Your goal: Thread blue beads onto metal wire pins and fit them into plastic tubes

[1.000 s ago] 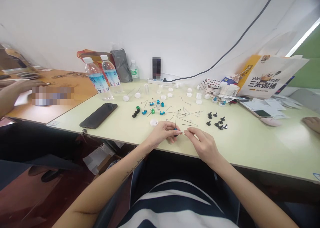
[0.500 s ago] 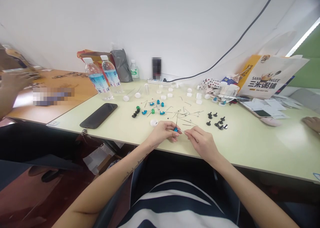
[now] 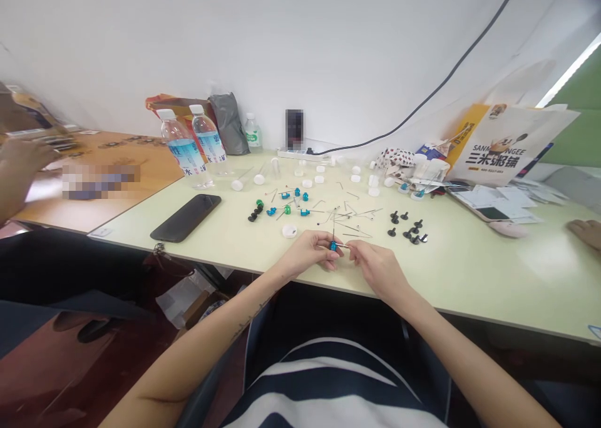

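Between the fingertips of my left hand [image 3: 315, 250] is a small blue part [image 3: 333, 246], with a thin dark rod standing up out of it. My right hand [image 3: 375, 264] pinches a thin metal rod [image 3: 344, 246] whose other end meets the blue part. Both hands are over the table's front edge, close together. Behind them lie loose thin metal rods and bent keys [image 3: 353, 213]. Several blue parts [image 3: 305, 196], a green one [image 3: 287, 209] and a white cap [image 3: 289, 231] rest to the left. Several black knobs [image 3: 404, 215] are at the right.
A black phone [image 3: 186, 217] and two water bottles [image 3: 184, 149] stand or lie at the left. Clear tubes with white caps [image 3: 307, 183] line the back. A paper bag [image 3: 504, 143] is at the right. Other people's hands show at the left [image 3: 28, 159] and right edges [image 3: 585, 232].
Both hands have shifted slightly, with the blue part now a little to the right. The metal rod between them shows more clearly. The loose items on the table lie as before.
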`<act>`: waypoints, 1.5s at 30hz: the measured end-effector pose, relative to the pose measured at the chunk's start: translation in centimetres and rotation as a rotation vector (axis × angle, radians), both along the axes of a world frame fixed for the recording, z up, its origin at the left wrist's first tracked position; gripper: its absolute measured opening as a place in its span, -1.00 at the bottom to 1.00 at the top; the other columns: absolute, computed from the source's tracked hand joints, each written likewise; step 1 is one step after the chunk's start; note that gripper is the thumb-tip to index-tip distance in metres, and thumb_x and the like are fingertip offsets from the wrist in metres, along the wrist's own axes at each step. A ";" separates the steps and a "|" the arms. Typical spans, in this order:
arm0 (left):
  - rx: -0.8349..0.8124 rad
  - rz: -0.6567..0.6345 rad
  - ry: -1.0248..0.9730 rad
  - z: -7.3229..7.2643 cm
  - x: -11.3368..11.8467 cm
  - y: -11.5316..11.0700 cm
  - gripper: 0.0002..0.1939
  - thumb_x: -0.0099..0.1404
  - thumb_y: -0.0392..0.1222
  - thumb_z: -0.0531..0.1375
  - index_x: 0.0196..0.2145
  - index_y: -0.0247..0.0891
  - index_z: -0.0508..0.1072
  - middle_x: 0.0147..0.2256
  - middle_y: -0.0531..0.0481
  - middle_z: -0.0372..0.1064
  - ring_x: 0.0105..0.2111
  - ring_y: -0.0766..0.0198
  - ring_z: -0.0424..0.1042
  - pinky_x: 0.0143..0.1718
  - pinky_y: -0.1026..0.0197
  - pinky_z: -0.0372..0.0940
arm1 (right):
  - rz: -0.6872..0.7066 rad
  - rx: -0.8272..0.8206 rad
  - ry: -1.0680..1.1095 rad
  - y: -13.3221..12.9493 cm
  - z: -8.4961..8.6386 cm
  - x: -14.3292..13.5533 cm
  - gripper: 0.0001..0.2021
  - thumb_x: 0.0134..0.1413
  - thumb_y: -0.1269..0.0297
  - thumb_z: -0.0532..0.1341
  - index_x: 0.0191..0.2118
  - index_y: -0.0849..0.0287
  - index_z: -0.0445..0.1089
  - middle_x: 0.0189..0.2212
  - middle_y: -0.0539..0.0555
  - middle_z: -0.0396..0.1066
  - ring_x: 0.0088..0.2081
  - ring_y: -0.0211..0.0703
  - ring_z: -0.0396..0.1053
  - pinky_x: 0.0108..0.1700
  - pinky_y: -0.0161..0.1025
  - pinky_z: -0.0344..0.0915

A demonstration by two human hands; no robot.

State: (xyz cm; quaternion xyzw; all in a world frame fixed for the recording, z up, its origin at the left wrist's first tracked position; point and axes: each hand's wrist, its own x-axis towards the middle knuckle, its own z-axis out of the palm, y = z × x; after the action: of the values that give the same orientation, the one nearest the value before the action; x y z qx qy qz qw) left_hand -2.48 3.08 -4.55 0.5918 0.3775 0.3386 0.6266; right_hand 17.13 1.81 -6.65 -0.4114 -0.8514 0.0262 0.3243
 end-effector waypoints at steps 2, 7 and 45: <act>0.008 0.003 -0.001 -0.1 0.0 0.0 -0.74 0.06 -0.24 0.26 -0.27 -0.38 0.40 -0.31 -0.13 0.42 -0.49 0.34 0.44 -0.40 0.25 0.40 | -0.013 0.008 -0.051 0.0 0.0 0.0 -0.78 0.15 0.46 -0.03 -0.21 0.17 0.33 -0.50 0.01 0.39 -0.48 -0.27 0.33 -0.41 -0.37 0.16; 0.013 0.013 0.018 -0.3 0.1 0.1 -0.77 0.03 -0.25 0.26 -0.32 -0.37 0.38 -0.38 -0.08 0.40 -0.52 0.32 0.44 -0.45 0.25 0.40 | -0.006 0.013 -0.113 -0.1 0.1 -0.2 -0.78 0.19 0.42 -0.07 -0.18 0.16 0.30 -0.42 0.07 0.44 -0.43 -0.22 0.37 -0.40 -0.35 0.16; 0.180 0.192 -0.014 -1.2 0.0 1.3 -0.67 0.15 -0.13 0.18 -0.16 -0.37 0.38 -0.33 -0.13 0.41 -0.47 0.37 0.34 -0.39 0.27 0.25 | -0.102 -0.055 0.179 1.0 0.2 -0.3 -0.70 0.17 0.23 0.04 0.01 0.12 0.23 -0.18 0.14 0.28 -0.40 -0.22 0.35 -0.35 -0.22 0.33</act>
State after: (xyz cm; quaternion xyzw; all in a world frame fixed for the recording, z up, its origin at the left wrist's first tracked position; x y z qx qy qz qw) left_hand -2.47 4.39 -5.73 0.6046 0.3962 0.4335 0.5381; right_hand 16.87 2.84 -6.43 -0.4588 -0.7960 0.0697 0.3885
